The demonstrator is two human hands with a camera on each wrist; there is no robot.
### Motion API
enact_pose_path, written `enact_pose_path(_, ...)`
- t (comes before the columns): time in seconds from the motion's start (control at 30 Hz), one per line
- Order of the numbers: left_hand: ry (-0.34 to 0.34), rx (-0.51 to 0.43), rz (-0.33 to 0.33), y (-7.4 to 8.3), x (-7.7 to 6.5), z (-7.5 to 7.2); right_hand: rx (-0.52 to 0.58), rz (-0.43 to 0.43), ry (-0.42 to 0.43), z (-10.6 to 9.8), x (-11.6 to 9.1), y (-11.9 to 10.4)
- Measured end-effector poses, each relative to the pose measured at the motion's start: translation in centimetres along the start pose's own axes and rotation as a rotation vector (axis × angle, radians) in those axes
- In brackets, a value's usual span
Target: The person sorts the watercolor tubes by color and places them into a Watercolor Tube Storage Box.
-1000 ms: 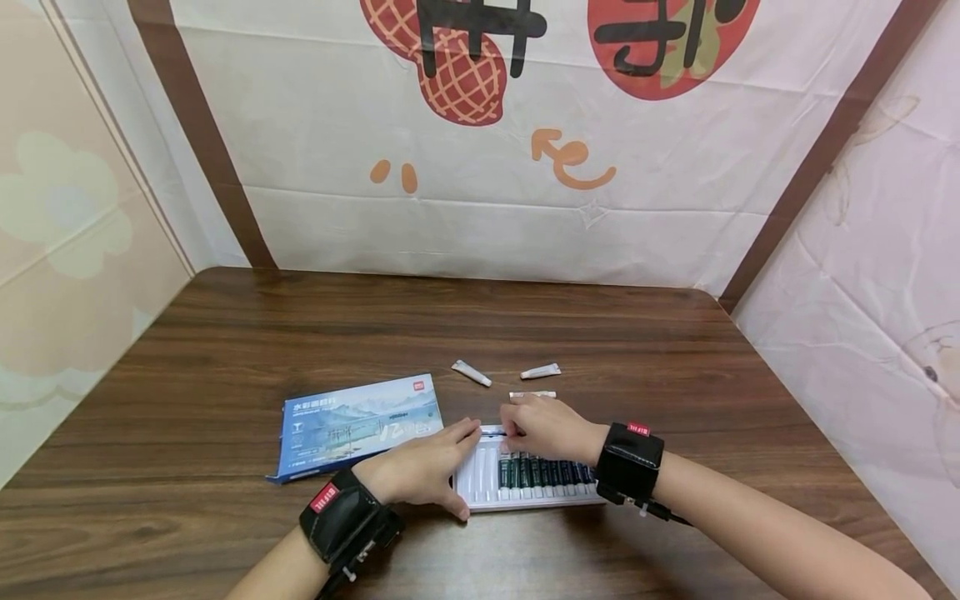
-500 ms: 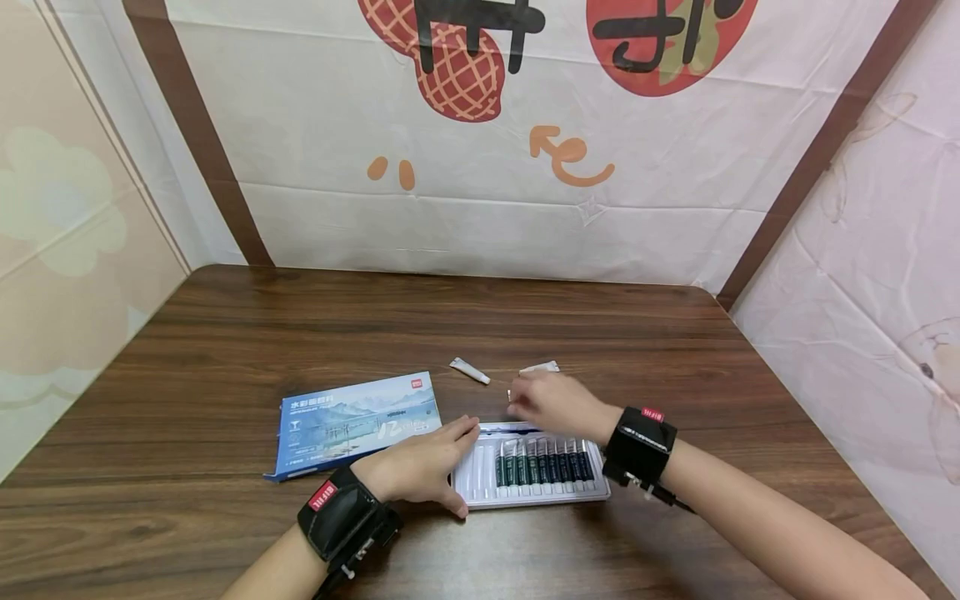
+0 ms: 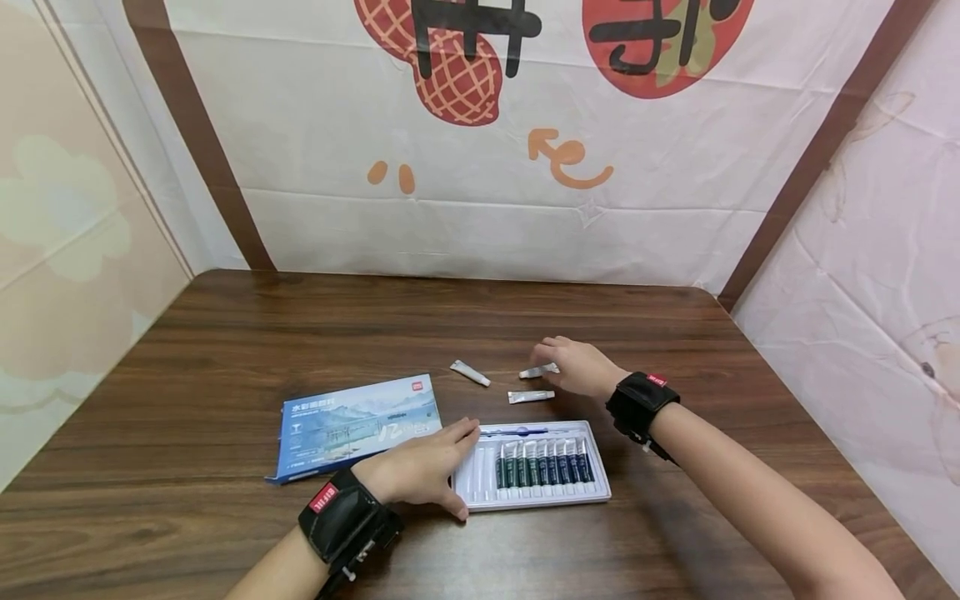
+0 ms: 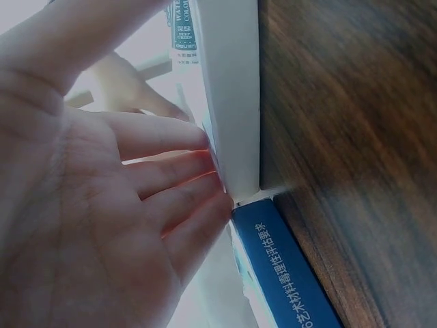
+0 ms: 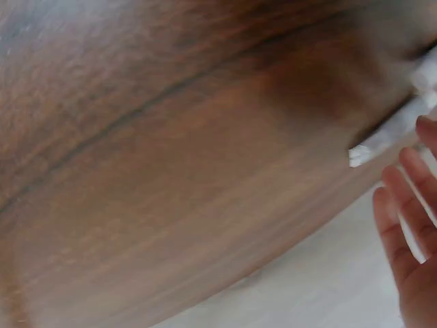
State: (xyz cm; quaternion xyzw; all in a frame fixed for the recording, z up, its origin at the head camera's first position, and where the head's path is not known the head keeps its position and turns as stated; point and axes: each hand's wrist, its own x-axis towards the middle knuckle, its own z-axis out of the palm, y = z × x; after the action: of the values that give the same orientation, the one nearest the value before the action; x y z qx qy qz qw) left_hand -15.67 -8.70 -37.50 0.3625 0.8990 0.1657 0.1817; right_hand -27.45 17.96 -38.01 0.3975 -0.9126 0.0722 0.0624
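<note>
A white plastic tray [image 3: 596, 496] holds a row of several dark green to blue paint tubes [image 3: 543, 464], with empty slots at its left. My left hand [image 3: 422, 465] lies at the tray's left end, thumb at the front edge and straight fingers along the side. In the left wrist view its fingertips touch the white wall [image 4: 235, 96] of the tray. Beyond the tray, my right hand [image 3: 581, 367] reaches over a small white tube [image 3: 534, 372], thumb and fingers spread around it. Its fingers [image 5: 403, 205] look loosely extended in the right wrist view.
Two more white tubes lie on the wooden table [image 3: 360, 325]: one tube [image 3: 470, 372] farther left, another tube [image 3: 531, 397] just behind the tray. A blue box [image 3: 356, 429] with a landscape print sits left of the tray. A thin brush [image 3: 517, 432] lies along the tray's back.
My right hand has left the back of the tray and moved away to the far right-hand white tube, uncovering the tray and the nearer tube. My left hand has stayed in place.
</note>
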Motion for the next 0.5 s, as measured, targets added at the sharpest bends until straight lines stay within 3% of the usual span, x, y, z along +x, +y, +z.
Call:
enact_pose_path(0.2,-0.008,-0.013,-0.009,0.08,-0.04,0.00,0.057,-0.022,-0.017,0.70,0.27,0.48)
enact_pose_path(0.4,-0.005,-0.008,-0.002,-0.05,-0.07,0.05,0.124,-0.050,0.019,0.91,-0.10,0.73)
enact_pose_path(0.5,-0.002,-0.006,-0.002,-0.12,-0.04,0.08,0.215,-0.030,0.006,0.79,-0.29,0.95)
